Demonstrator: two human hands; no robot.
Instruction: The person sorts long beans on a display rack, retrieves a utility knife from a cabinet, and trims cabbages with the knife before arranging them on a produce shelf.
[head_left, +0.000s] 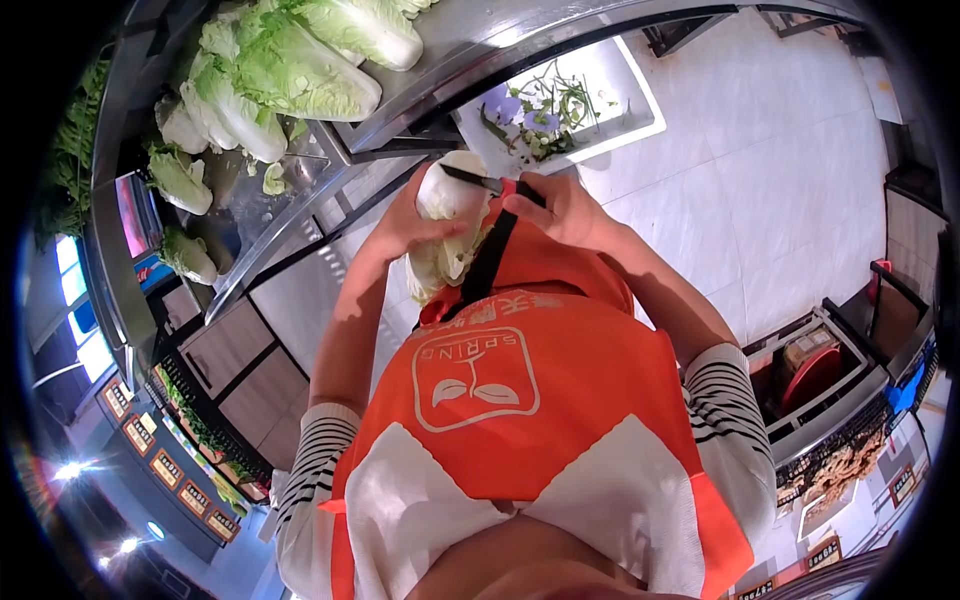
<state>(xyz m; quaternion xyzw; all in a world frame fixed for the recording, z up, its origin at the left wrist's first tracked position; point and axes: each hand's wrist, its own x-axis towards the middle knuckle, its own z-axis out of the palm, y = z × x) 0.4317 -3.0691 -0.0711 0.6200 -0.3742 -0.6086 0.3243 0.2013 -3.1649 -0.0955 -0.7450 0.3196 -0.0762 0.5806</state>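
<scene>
My left hand [418, 222] is wrapped round a napa cabbage [445, 200], its pale base up and its leafy end against the orange apron [500, 370]. In my right hand [562, 210] is a knife [470, 178] with a red and black handle. The dark blade lies across the white base of the cabbage, touching or just over it. How deep the blade sits, if it cuts in at all, cannot be made out.
Several napa cabbages [300, 75] lie on a metal counter [440, 85] at the upper left. A white bin [640, 95] with green scraps stands on the floor beyond my hands. Racks and a metal-edged crate [850, 405] are at the right.
</scene>
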